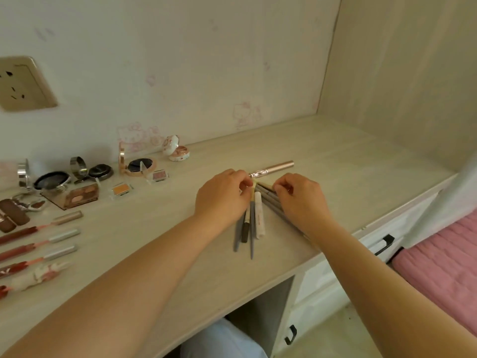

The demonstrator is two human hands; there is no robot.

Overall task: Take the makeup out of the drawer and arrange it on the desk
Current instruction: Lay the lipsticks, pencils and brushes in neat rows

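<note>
While both hands pinch the pencil bundle point(254, 215), left fingers point(241, 178) and right fingers point(280, 188) at its far tips: fan evenly on tabletop point(335, 161), parallel, below the rose-gold tube point(273, 168).

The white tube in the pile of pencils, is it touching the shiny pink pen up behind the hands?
Apart. The head view shows the white tube ending near the fingers, with bare desk and pencil ends between it and the pink pen.

Wall socket point(23, 83) upper left; pink bedding point(444, 257) right.
</note>
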